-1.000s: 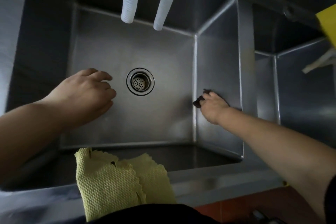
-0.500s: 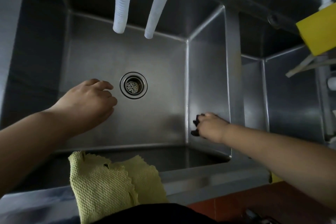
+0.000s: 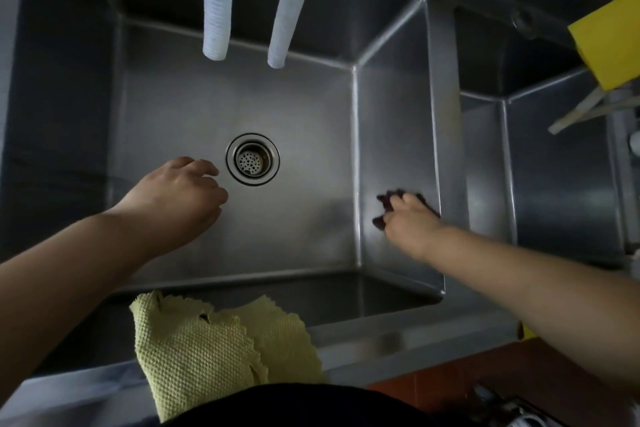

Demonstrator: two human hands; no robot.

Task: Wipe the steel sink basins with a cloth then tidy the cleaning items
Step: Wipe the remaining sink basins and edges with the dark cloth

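Observation:
The left steel basin (image 3: 311,107) fills the middle of the view, with a round drain strainer (image 3: 252,159) in its floor. My right hand (image 3: 412,218) presses a small dark cloth (image 3: 384,201) flat against the basin's right wall; most of the cloth is hidden under the palm. My left hand (image 3: 180,194) hovers inside the basin just left of the drain, fingers loosely curled, holding nothing. A yellow textured cloth (image 3: 214,350) hangs over the front rim. The second basin (image 3: 561,177) lies to the right, past the divider.
Two white ribbed hoses (image 3: 216,10) hang down from above over the back of the left basin. A yellow object (image 3: 609,48) and a pale stick-like piece (image 3: 581,111) stand at the right edge above the second basin. Red-brown floor shows at the bottom right.
My right hand slid the dark cloth down the right wall, then back up and outward toward the divider edge. My left hand stayed beside the drain.

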